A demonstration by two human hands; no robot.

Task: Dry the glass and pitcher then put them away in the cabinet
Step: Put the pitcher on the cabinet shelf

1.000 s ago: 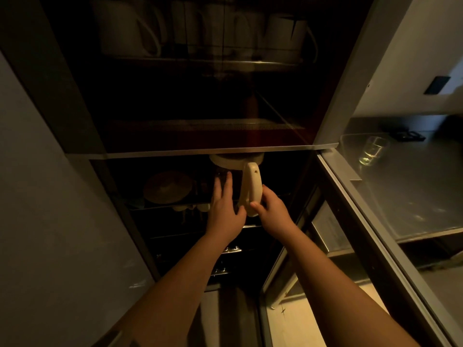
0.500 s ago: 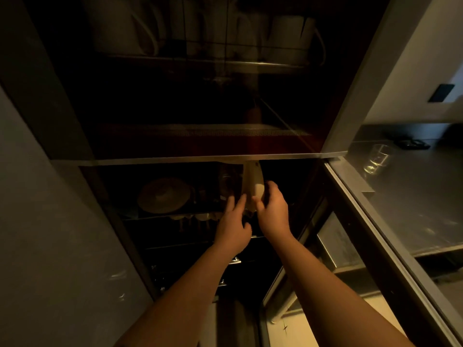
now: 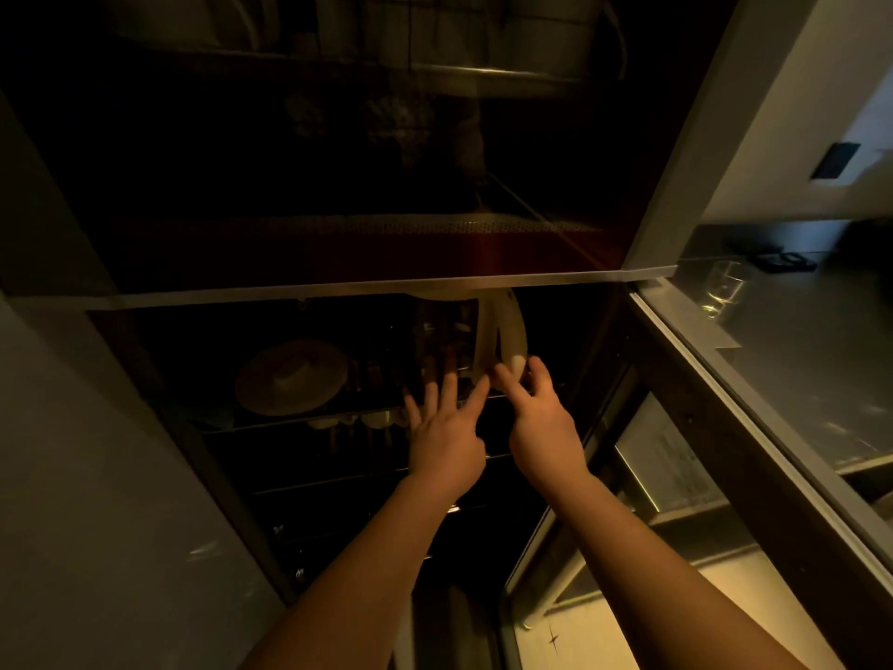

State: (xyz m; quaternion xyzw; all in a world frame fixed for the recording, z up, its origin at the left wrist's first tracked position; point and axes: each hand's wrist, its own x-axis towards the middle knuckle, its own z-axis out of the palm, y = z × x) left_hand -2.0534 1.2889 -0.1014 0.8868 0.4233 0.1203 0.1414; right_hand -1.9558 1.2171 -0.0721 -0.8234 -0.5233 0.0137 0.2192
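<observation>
We reach both hands into the dark cabinet (image 3: 338,287): our right hand (image 3: 541,427) pinches the pitcher (image 3: 502,331) handle, our left hand (image 3: 444,437) spreads open beside it.

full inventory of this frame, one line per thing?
pitcher: 1, clear with cream handle, on cabinet shelf, top hidden by frame
glass: 1, clear, on counter at right
cabinet: 1, dark, open, centre
plate: 1, pale, on shelf left of pitcher
white jugs: number unclear, top shelf
dark object: 1, on counter behind glass
left hand: open, fingers spread at pitcher's base
right hand: fingers at handle's lower end, grip unclear
</observation>
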